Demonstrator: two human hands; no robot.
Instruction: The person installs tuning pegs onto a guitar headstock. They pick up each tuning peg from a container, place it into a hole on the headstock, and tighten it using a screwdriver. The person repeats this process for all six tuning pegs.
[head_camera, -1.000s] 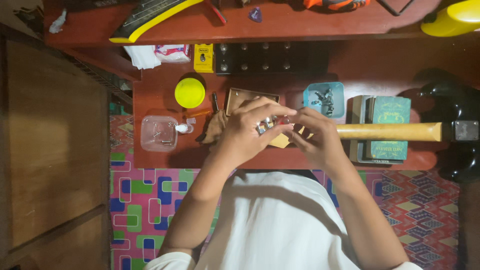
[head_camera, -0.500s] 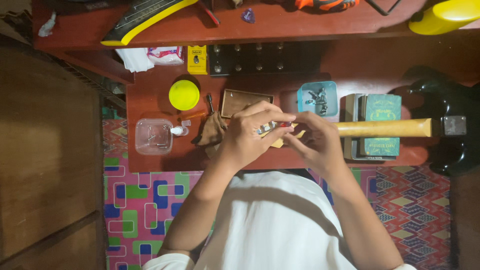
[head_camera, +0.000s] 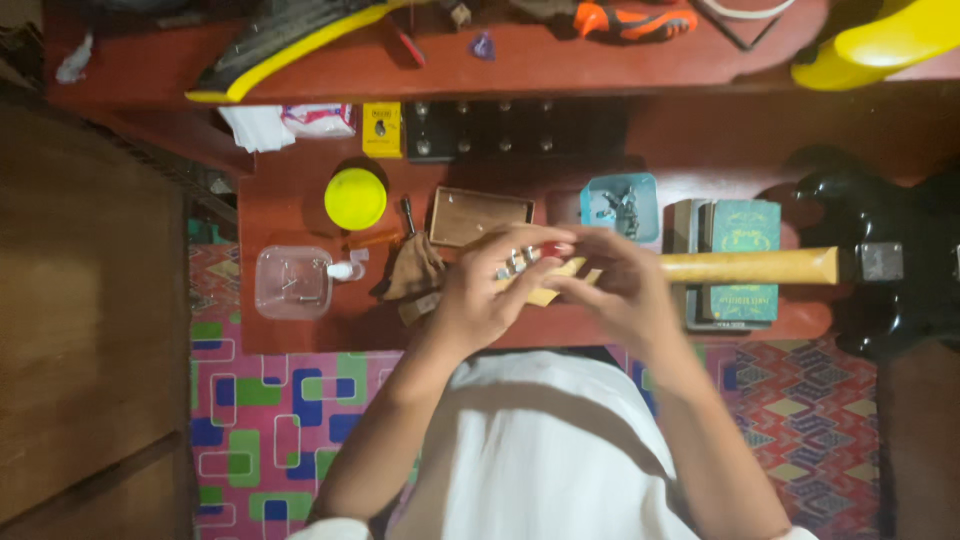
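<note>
Blue tray (head_camera: 620, 208) at twelve o'clock, metal parts inside. Both hands, left (head_camera: 490, 295) and right (head_camera: 612, 290), half-curled on headstock (head_camera: 540, 283), unchanged.

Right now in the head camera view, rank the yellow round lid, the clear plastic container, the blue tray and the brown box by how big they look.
1. brown box
2. clear plastic container and blue tray, too alike to rank
3. yellow round lid
</note>
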